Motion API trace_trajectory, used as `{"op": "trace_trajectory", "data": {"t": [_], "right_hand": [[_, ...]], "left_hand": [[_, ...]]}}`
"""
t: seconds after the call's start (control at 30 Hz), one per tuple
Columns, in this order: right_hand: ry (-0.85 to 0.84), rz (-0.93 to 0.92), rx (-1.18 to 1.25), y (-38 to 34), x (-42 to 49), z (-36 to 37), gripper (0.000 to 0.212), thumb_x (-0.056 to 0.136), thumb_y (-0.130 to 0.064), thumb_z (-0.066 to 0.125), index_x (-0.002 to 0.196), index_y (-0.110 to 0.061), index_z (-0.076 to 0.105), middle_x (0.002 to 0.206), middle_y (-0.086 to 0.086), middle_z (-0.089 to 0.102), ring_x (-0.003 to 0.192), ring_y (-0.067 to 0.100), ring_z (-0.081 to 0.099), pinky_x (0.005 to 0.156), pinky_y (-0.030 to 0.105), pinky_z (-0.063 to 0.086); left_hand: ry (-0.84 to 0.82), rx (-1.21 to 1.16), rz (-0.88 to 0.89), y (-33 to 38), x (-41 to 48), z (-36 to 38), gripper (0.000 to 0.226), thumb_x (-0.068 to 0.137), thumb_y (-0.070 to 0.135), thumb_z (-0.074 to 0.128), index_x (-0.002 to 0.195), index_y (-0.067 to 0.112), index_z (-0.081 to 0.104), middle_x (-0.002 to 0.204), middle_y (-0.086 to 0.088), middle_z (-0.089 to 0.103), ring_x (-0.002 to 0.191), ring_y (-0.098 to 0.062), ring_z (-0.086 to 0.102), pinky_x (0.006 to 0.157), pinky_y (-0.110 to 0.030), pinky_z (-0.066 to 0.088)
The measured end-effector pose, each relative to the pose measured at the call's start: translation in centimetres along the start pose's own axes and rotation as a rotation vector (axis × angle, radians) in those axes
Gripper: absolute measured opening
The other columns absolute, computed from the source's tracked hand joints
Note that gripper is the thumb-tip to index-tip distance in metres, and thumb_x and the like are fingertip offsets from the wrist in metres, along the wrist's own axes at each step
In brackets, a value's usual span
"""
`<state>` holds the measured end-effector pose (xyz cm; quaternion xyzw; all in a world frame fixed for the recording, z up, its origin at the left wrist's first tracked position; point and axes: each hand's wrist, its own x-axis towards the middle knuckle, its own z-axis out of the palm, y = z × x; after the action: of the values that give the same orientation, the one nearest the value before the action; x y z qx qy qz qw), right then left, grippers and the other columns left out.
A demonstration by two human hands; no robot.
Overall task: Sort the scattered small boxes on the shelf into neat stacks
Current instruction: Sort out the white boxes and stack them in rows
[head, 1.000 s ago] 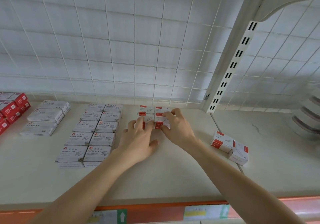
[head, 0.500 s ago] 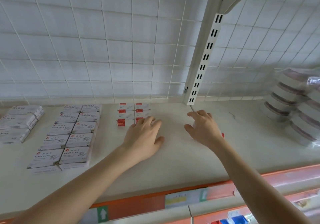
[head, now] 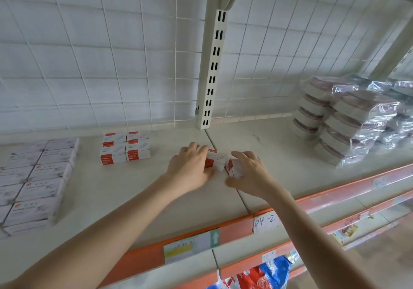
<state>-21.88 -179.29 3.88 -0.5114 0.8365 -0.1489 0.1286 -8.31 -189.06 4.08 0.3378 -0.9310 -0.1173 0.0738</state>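
Two hands are working at the seam of the shelf (head: pixel 134 190), well right of the neat stack (head: pixel 125 148). The left hand (head: pixel 190 169) is pinching the left box (head: pixel 216 159), and the right hand (head: pixel 249 173) is closing its grip round the right box (head: pixel 235 168), which is tilting on edge. The left box's long axis is running roughly left-right, slightly skewed. Both are best squared, with red ends matching the stack, before being placed.
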Motion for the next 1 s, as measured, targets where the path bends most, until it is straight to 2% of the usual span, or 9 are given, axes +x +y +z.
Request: {"op": "trace_trajectory", "data": {"t": [0.13, 0.23, 0.33, 0.47, 0.67, 0.73, 0.8, 0.87, 1.0], "right_hand": [[0.011, 0.030, -0.045, 0.8, -0.4, -0.4, 0.079, 0.076, -0.038, 0.066, 0.141, -0.018, 0.027, 0.138, 0.009, 0.033, 0.127, 0.028, 0.029, 0.100, 0.029, 0.028], [0.043, 0.031, -0.030, 1.3, -0.7, -0.7, 0.072, 0.079, -0.034, 0.064, 0.139, -0.013, 0.030, 0.133, 0.010, 0.040, 0.123, 0.028, 0.033, 0.095, 0.027, 0.030], [0.102, -0.007, 0.017, 1.9, -0.6, -0.9, 0.055, 0.079, -0.021, 0.063, 0.128, -0.006, 0.042, 0.121, 0.013, 0.051, 0.111, 0.029, 0.045, 0.085, 0.026, 0.036], [0.162, -0.063, 0.099, 2.4, -0.2, -0.7, 0.055, 0.076, -0.013, 0.064, 0.129, -0.007, 0.047, 0.117, 0.014, 0.057, 0.106, 0.030, 0.052, 0.085, 0.033, 0.044], [0.262, -0.259, 0.310, 0.2, -0.1, 0.2, 0.052, 0.075, -0.006, 0.065, 0.125, -0.006, 0.051, 0.115, 0.010, 0.060, 0.102, 0.026, 0.055, 0.085, 0.028, 0.042], [0.271, -0.357, 0.370, -0.8, 0.0, 0.5, 0.051, 0.073, 0.000, 0.065, 0.122, -0.005, 0.054, 0.111, 0.010, 0.062, 0.100, 0.026, 0.056, 0.084, 0.026, 0.043], [0.233, -0.438, 0.419, -1.5, 0.1, 0.7, 0.053, 0.072, 0.004, 0.065, 0.122, -0.004, 0.054, 0.112, 0.009, 0.061, 0.100, 0.022, 0.056, 0.086, 0.018, 0.043], [0.177, -0.508, 0.444, -2.1, 0.1, 0.9, 0.054, 0.072, 0.007, 0.066, 0.123, -0.004, 0.053, 0.111, 0.007, 0.060, 0.098, 0.015, 0.053, 0.084, 0.006, 0.039], [0.056, -0.629, 0.399, -2.6, 0.2, 1.7, 0.055, 0.071, 0.001, 0.071, 0.123, -0.006, 0.054, 0.109, 0.002, 0.060, 0.095, 0.009, 0.052, 0.084, 0.003, 0.037]], "left_hand": [[-0.038, -0.005, 0.061, 1.1, 1.3, 0.6, 0.058, 0.089, 0.031, 0.049, 0.142, 0.019, 0.029, 0.148, -0.002, 0.025, 0.131, -0.029, 0.030, 0.097, -0.040, 0.038], [-0.029, 0.027, 0.015, 1.4, 1.7, 1.2, 0.049, 0.089, 0.027, 0.049, 0.136, 0.019, 0.038, 0.137, -0.002, 0.037, 0.122, -0.029, 0.039, 0.093, -0.039, 0.040], [0.018, 0.038, -0.054, 1.2, 1.5, 1.3, 0.040, 0.090, 0.025, 0.047, 0.129, 0.017, 0.045, 0.127, -0.006, 0.044, 0.114, -0.029, 0.044, 0.087, -0.037, 0.040], [0.066, 0.060, -0.154, 0.1, 0.2, 0.9, 0.038, 0.090, 0.023, 0.047, 0.127, 0.015, 0.045, 0.125, -0.007, 0.044, 0.113, -0.029, 0.044, 0.086, -0.037, 0.042], [0.274, -0.054, -0.165, 0.7, -2.9, 0.1, 0.057, 0.090, 0.033, 0.053, 0.140, 0.015, 0.033, 0.137, -0.006, 0.040, 0.125, -0.025, 0.038, 0.097, -0.035, 0.040], [0.282, -0.155, -0.140, 1.0, -3.5, -0.3, 0.066, 0.087, 0.035, 0.058, 0.143, 0.016, 0.028, 0.141, -0.005, 0.037, 0.128, -0.023, 0.037, 0.101, -0.034, 0.037], [0.263, -0.236, -0.095, 0.6, -4.0, -0.9, 0.073, 0.083, 0.031, 0.065, 0.144, 0.017, 0.028, 0.143, -0.002, 0.036, 0.131, -0.020, 0.035, 0.105, -0.031, 0.032], [0.219, -0.283, -0.060, 0.1, -4.4, -1.4, 0.071, 0.079, 0.027, 0.070, 0.141, 0.018, 0.037, 0.137, -0.001, 0.045, 0.126, -0.018, 0.041, 0.101, -0.026, 0.033], [0.187, -0.260, -0.074, -0.9, -5.5, -1.1, 0.044, 0.075, 0.026, 0.074, 0.116, 0.015, 0.061, 0.109, -0.002, 0.063, 0.102, -0.018, 0.056, 0.087, -0.032, 0.046]]}}
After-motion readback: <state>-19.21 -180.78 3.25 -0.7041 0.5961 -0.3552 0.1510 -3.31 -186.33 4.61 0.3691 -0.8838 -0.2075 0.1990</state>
